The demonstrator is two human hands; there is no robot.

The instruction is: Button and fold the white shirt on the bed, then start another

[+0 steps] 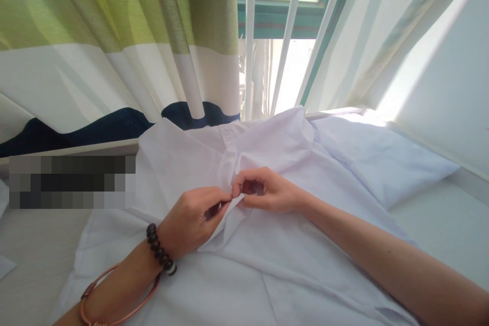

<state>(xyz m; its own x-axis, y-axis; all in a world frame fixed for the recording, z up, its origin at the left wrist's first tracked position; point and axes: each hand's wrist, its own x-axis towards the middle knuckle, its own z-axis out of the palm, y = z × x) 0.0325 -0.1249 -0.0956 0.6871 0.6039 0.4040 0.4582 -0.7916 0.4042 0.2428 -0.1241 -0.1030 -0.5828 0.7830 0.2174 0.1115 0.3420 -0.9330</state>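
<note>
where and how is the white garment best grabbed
Probably by the raised edge of the white garment, where the left hand and right hand meet. Come in from both sides, pinching with thumb and fingertips: that edge stands up thin, while most of the cloth lies spread out, seemingly offering less to pinch.
</note>
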